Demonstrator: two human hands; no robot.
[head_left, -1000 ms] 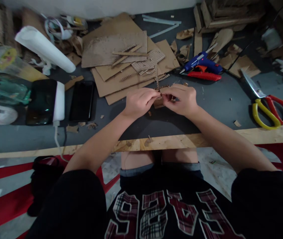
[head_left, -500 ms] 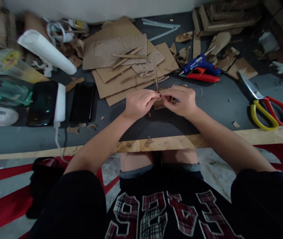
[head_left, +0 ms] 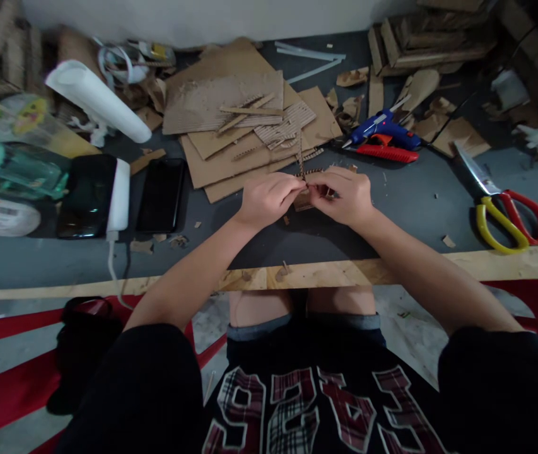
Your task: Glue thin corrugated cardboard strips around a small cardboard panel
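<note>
We have a dark surface before us. Our black shirt, nearer us than the stack of cardboard sheets, bears big plaid characters outlined in white; we cannot read them with certainty. The stack itself has loose corrugated scraps on top.

Just left of the stack is a white roll; well to its right lie scissors with one yellow and one red handle. Far left of the stack, a bottle shows a red and white label with what looks like a barcode, its print too small for us to read. Just right of the stack is a blue glue gun.

On the near side of the stack we hold our left hand and right hand almost tip to tip. Left of the stack's near corner lies a phone, its screen dark.

A small cardboard piece is between our hands, just in front of the stack. The fingers of both hands pinch at the near end of a thin strip, which reaches toward the stack.
</note>
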